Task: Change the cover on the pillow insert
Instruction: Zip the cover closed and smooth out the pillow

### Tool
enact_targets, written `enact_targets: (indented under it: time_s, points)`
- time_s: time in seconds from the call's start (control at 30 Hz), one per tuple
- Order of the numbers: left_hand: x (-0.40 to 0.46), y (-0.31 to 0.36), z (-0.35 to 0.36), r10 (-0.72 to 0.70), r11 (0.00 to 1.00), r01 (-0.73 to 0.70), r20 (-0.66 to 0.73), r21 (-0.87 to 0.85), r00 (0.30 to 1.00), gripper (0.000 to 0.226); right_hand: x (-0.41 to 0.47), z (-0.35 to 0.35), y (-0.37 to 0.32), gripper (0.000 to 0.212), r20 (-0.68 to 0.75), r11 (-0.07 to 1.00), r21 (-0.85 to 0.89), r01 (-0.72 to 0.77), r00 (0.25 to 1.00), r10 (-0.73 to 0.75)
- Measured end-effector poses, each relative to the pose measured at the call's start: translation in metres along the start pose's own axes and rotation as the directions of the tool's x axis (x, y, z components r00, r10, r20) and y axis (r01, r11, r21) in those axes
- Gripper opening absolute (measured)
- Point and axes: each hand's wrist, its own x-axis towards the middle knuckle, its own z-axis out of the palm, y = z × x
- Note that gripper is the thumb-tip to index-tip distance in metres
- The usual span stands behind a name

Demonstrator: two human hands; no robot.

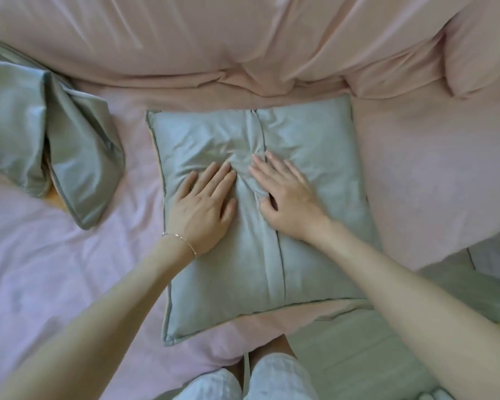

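bedroom, pink bed sheet [70, 255], duvet [185, 39]

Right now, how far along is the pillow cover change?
Looks nearly done. The pillow on the bed already sits inside a grey-green cover, and a second, limp cover lies to its left, seemingly the other one. In hand: left hand and right hand press flat beside the centre flap. Left: settling that flap.

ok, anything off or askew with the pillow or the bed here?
Mostly fine. The grey-green pillow sits slightly skewed on the pink sheet, its cover bunched into creases where the left hand and right hand press flat beside the centre overlap seam. A second grey-green cover lies crumpled at the left.
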Motion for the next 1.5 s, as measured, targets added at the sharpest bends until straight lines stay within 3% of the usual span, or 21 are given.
enact_targets:
  time_s: [0.03, 0.1, 0.2, 0.3, 0.4, 0.5, 0.6, 0.7, 0.8, 0.93, 1.0, 1.07, 1.13, 1.17, 1.23, 1.3, 1.4, 1.5]
  points:
    - [-0.013, 0.007, -0.002, 0.000, 1.000, -0.001, -0.080, -0.019, 0.997, 0.057, -0.017, 0.001, -0.004, 0.058, -0.084, 0.999, 0.023, -0.024, 0.996, 0.026]
    - [-0.034, 0.022, 0.002, -0.001, 0.999, -0.013, -0.262, -0.052, 0.965, 0.043, -0.046, 0.006, -0.012, 0.057, -0.113, 0.995, 0.030, -0.096, 0.989, 0.098]
    - [-0.048, 0.040, 0.020, 0.102, 0.992, -0.121, -0.353, -0.031, 0.930, 0.036, -0.071, 0.002, -0.022, 0.063, 0.017, 0.980, 0.004, -0.199, 0.980, 0.199]
    - [-0.056, 0.048, 0.032, 0.168, 0.986, -0.164, -0.222, 0.039, 0.961, 0.035, -0.080, -0.002, -0.019, 0.070, 0.258, 0.971, -0.124, -0.206, 0.938, 0.232]
    - [-0.071, 0.054, 0.035, 0.180, 0.982, -0.176, -0.056, 0.075, 0.982, 0.040, -0.094, 0.001, -0.022, 0.078, 0.370, 0.966, -0.213, -0.144, 0.904, 0.216]
    - [-0.081, 0.058, 0.047, 0.186, 0.966, -0.213, 0.175, 0.144, 0.967, 0.048, -0.103, 0.011, -0.025, 0.062, 0.493, 0.956, -0.227, -0.185, 0.825, 0.277]
    - [-0.050, 0.055, 0.052, 0.103, 0.975, -0.159, 0.324, 0.153, 0.941, 0.062, -0.071, 0.020, -0.016, 0.058, 0.530, 0.927, -0.299, -0.225, 0.769, 0.357]
    - [0.004, 0.042, 0.048, 0.054, 0.986, -0.101, 0.308, 0.136, 0.950, 0.076, -0.016, 0.030, 0.007, 0.059, 0.496, 0.908, -0.325, -0.264, 0.770, 0.401]
    - [0.046, 0.034, 0.045, -0.021, 0.985, -0.023, 0.255, 0.169, 0.967, 0.053, 0.024, 0.035, 0.025, 0.059, 0.473, 0.907, -0.293, -0.304, 0.778, 0.414]
    - [0.049, 0.033, 0.038, -0.017, 0.994, 0.003, 0.135, 0.110, 0.991, 0.064, 0.025, 0.027, 0.028, 0.058, 0.343, 0.932, -0.214, -0.292, 0.871, 0.352]
    - [0.023, 0.031, 0.025, 0.060, 0.998, -0.060, 0.032, 0.000, 0.998, 0.065, 0.000, 0.013, 0.023, 0.055, 0.216, 0.960, -0.028, -0.278, 0.936, 0.277]
    - [-0.008, 0.031, 0.015, 0.111, 0.991, -0.117, -0.089, -0.062, 0.990, 0.053, -0.032, 0.002, 0.012, 0.049, -0.038, 0.964, 0.160, -0.212, 0.975, 0.220]
    - [-0.034, 0.038, 0.009, 0.079, 0.984, -0.110, -0.213, -0.138, 0.974, 0.044, -0.063, 0.004, 0.003, 0.045, -0.301, 0.964, 0.191, -0.184, 0.924, 0.236]
    - [-0.044, 0.043, 0.010, 0.047, 0.982, -0.091, -0.253, -0.163, 0.966, 0.043, -0.078, 0.010, 0.000, 0.045, -0.359, 0.951, 0.204, -0.232, 0.886, 0.294]
    - [-0.059, 0.054, 0.014, 0.017, 0.985, -0.061, -0.264, -0.160, 0.964, 0.048, -0.105, 0.019, -0.012, 0.048, -0.366, 0.889, 0.256, -0.381, 0.813, 0.453]
    - [-0.069, 0.059, 0.022, 0.037, 0.993, -0.059, -0.197, -0.106, 0.980, 0.054, -0.126, 0.029, -0.023, 0.052, -0.327, 0.859, 0.219, -0.462, 0.795, 0.511]
    - [-0.088, 0.054, 0.035, 0.104, 0.994, -0.107, -0.159, -0.005, 0.982, 0.052, -0.149, 0.037, -0.034, 0.057, -0.238, 0.896, 0.075, -0.437, 0.865, 0.442]
    - [-0.103, 0.050, 0.039, 0.160, 0.985, -0.170, -0.241, -0.021, 0.957, 0.041, -0.161, 0.040, -0.039, 0.062, -0.113, 0.935, -0.061, -0.351, 0.933, 0.343]
